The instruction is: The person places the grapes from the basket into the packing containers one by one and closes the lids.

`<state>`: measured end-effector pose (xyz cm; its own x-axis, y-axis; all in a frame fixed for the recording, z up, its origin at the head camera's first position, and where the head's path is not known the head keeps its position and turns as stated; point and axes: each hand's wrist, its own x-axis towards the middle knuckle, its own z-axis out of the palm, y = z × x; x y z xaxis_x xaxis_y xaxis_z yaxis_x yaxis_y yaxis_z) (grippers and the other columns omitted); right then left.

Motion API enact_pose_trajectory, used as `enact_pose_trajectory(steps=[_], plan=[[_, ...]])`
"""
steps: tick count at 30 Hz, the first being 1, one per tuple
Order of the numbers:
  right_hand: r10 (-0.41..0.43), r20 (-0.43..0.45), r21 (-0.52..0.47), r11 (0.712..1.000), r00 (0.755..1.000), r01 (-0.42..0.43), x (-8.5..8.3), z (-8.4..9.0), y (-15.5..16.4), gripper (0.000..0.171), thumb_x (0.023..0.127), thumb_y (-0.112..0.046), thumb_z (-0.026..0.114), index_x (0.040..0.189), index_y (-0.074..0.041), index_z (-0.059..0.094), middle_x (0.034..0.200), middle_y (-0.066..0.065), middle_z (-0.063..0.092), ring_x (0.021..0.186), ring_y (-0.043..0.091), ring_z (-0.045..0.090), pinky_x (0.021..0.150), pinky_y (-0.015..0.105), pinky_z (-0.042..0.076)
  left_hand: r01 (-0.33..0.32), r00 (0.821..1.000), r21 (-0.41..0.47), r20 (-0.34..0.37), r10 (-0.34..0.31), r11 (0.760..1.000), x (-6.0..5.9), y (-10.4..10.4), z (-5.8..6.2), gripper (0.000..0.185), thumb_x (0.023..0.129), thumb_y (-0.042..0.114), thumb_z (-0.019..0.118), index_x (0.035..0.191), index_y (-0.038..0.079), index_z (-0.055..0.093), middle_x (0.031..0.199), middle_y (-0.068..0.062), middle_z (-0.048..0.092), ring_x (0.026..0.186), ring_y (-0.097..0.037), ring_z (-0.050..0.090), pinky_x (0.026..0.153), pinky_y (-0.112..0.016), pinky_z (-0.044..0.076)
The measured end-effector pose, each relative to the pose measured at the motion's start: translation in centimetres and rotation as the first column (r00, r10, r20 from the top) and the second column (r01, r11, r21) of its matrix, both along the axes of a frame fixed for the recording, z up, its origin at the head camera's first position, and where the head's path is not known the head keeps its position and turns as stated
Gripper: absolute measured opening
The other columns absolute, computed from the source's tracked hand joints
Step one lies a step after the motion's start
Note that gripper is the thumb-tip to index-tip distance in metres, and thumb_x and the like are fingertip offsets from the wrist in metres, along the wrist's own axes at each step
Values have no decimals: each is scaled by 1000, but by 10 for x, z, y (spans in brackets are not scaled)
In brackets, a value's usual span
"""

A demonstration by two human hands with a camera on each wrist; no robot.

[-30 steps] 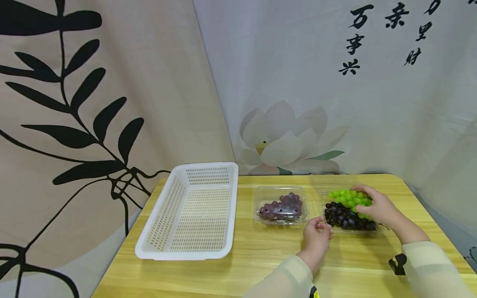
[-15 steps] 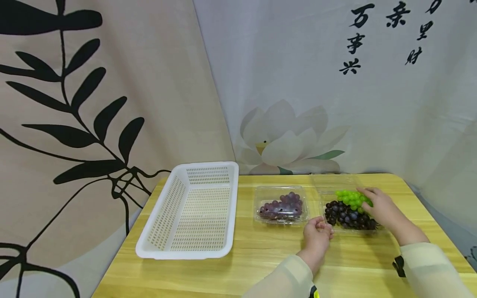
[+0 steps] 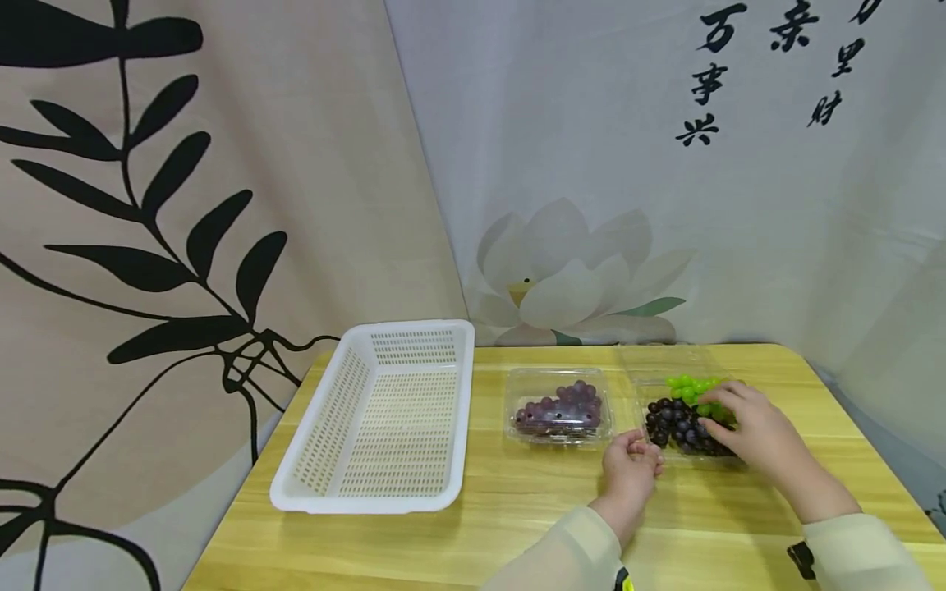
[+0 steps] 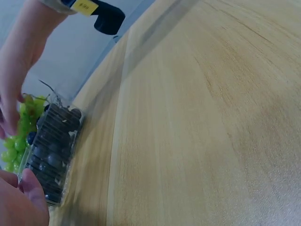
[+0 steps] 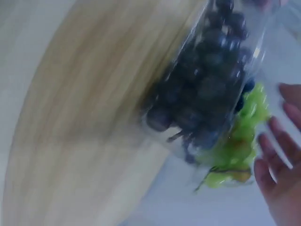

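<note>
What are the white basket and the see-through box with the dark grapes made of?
The white basket looks like moulded plastic: smooth, slightly glossy, with even rows of small slots. The clear box holding the dark grapes seems to be thin glossy plastic: the grapes show through its wall and it catches light.
</note>
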<state>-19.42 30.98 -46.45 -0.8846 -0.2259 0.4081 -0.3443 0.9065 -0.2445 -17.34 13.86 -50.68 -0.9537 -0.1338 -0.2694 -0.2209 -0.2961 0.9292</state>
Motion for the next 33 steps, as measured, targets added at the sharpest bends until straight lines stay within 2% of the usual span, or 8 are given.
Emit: enact_pose_trajectory(steps=[2,4,8,12,18,24,29,33], plan=[[38,19,108,993,999,-40,5,0,-7,33,72,-18,81,102,-9,70,106,14,62,94,36,57,75,55,48,4,1000,6,0,-4,1000,1,1,-1,24,81,-13,63,102,-2,61,77,-5,52,63,-17,59,60,-33,57],[41,60,194,980,997,-52,6,-1,-13,35,71,-18,82,103,-9,71,107,15,64,96,36,59,78,54,49,3,1000,12,2,-3,1000,1,1,-2,24,81,-13,63,102,-1,61,77,-4,52,64,-17,59,59,-32,56],[5,204,264,963,979,-60,6,-1,-23,40,73,-15,80,110,-6,68,113,21,63,99,41,60,80,54,51,5,1000,17,-2,-5,1000,0,1,-3,25,81,-13,63,103,-1,61,77,-4,51,64,-17,59,58,-29,55],[-26,239,290,956,971,-46,2,-3,-29,42,73,-10,79,112,-2,66,112,22,62,95,42,60,76,52,52,3,1000,19,-13,-3,1000,0,0,-3,25,80,-13,63,103,-2,61,76,-4,52,63,-16,58,57,-29,55],[-12,227,225,974,974,-40,1,-8,-33,39,74,-5,77,111,0,65,107,20,61,85,36,63,68,47,53,8,1000,4,-19,-8,1000,-1,0,-3,24,81,-13,64,102,-2,61,76,-4,52,62,-16,59,57,-29,56],[-5,210,109,994,978,-18,3,-7,-31,40,78,-8,74,115,-1,63,112,20,60,90,37,62,71,50,53,9,1000,6,-22,-9,1000,0,0,-3,24,80,-14,63,101,-2,61,75,-4,52,62,-15,58,60,-34,57],[11,179,42,999,984,-18,5,-1,-32,36,80,-10,72,114,-2,64,110,17,61,93,37,62,75,52,52,2,1000,14,-27,-2,1000,0,-1,-2,25,79,-15,62,100,-2,60,75,-4,52,62,-16,58,61,-36,57],[2,146,-54,999,989,6,8,2,-33,34,81,-9,70,114,-2,63,112,19,60,95,39,60,75,53,52,3,1000,11,-27,-3,1000,0,-1,-2,24,80,-15,62,100,-2,60,75,-4,52,61,-15,58,60,-33,57]])
